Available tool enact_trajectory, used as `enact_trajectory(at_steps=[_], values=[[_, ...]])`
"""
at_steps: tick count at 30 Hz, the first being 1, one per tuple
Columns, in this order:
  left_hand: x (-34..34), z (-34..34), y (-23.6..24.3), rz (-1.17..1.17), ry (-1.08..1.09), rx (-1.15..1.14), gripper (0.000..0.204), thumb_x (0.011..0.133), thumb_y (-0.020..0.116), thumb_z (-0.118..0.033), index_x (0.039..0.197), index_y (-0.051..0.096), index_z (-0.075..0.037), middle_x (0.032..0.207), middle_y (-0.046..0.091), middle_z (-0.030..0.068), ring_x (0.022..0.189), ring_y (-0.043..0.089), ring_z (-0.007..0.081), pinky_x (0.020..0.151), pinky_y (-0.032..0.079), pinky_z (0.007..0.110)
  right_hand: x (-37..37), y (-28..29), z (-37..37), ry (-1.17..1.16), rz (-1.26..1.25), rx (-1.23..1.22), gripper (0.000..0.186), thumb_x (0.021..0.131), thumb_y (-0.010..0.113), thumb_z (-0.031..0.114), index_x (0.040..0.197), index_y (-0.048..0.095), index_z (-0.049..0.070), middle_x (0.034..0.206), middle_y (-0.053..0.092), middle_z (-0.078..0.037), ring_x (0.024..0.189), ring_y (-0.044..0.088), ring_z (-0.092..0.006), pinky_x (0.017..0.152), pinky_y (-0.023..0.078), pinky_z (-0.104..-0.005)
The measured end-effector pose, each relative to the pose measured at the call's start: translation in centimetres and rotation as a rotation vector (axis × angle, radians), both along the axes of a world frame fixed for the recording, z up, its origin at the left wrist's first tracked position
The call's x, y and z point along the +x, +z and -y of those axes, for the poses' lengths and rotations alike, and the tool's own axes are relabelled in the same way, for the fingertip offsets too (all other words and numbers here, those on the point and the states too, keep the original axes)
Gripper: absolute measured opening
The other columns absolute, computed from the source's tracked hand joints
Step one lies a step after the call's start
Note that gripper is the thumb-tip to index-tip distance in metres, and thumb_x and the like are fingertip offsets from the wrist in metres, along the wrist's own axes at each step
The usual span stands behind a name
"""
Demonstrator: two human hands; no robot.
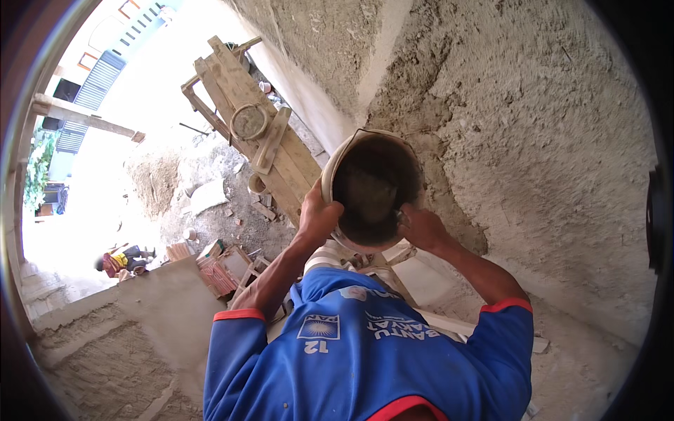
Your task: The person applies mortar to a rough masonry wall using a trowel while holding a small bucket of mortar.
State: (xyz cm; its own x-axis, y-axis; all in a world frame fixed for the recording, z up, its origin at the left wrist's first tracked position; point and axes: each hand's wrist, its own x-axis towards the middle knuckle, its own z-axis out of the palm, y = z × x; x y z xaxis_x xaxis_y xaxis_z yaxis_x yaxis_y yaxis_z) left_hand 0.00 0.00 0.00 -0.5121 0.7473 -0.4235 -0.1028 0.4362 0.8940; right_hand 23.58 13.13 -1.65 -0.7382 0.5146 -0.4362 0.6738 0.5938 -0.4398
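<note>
A round, mortar-stained bucket is in front of me, tipped so that I look into its dark inside. Grey, wet-looking mortar lies in its bottom. My left hand is closed on the left side of the rim, thumb over the edge. On the right side, my right hand grips the near part of the rim with the fingers curled; some of them are hidden. A thin handle shows along the far rim. The bucket is close to the rough plastered wall.
A plank scaffold stretches away to the far left, bearing a mortar-crusted basin and a wooden float or board. Far below lie rubble and stacked bricks. A person is down at the left, beyond a low wall.
</note>
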Motion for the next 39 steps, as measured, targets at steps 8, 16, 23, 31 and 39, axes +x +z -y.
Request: enact_trajectory(at_steps=[8,16,23,31,39], values=[[-1.4,1.1,0.1,0.054,0.152,0.067,0.06,0.066,0.054,0.003,0.126,0.053,0.002,0.1,0.066,0.0171,0.089,0.065,0.0254,0.082,0.05,0.034,-2.0,3.8,-1.9,0.022,-0.001,0.068,0.039,0.08,0.065,0.028,0.11,0.052,0.006,0.076,0.064,-0.022,0.076,0.064,-0.0433,0.07,0.051,-0.0514],[-4.1,5.6,-1.9,0.091,0.402,0.133,0.056,0.066,0.052,0.004,0.122,0.052,0.004,0.098,0.065,0.0136,0.083,0.064,0.0222,0.074,0.053,0.032,-6.0,12.8,-1.8,0.102,-0.236,-0.329,0.039,0.074,0.077,0.018,0.102,0.054,0.003,0.087,0.066,-0.018,0.078,0.067,-0.0313,0.071,0.051,-0.0412],[-4.8,9.0,-3.3,0.0,0.55,0.042,0.06,0.065,0.048,0.004,0.124,0.05,0.004,0.097,0.063,0.0123,0.082,0.062,0.0204,0.073,0.051,0.03,-4.5,11.8,-8.6,-0.105,-0.134,-0.651,0.046,0.081,0.073,0.025,0.118,0.059,0.002,0.086,0.067,-0.008,0.067,0.062,-0.0151,0.063,0.052,-0.0276],[-4.0,10.5,-5.4,0.039,0.45,-0.095,0.058,0.064,0.052,0.002,0.122,0.052,0.004,0.098,0.064,0.0149,0.085,0.063,0.0239,0.076,0.052,0.033,2.2,21.1,-17.5,-0.496,-0.406,0.354,0.051,0.093,0.055,0.035,0.131,0.051,0.0,0.079,0.061,-0.009,0.059,0.057,-0.0109,0.048,0.05,-0.0235],[-0.1,5.7,-5.3,0.029,0.281,0.056,0.061,0.066,0.053,0.003,0.127,0.052,0.001,0.098,0.066,0.0167,0.087,0.065,0.0239,0.079,0.052,0.034,2.9,11.9,-7.9,-0.227,-0.122,-0.278,0.043,0.085,0.056,0.011,0.127,0.051,0.005,0.085,0.053,-0.007,0.069,0.059,-0.0175,0.053,0.053,-0.03]])
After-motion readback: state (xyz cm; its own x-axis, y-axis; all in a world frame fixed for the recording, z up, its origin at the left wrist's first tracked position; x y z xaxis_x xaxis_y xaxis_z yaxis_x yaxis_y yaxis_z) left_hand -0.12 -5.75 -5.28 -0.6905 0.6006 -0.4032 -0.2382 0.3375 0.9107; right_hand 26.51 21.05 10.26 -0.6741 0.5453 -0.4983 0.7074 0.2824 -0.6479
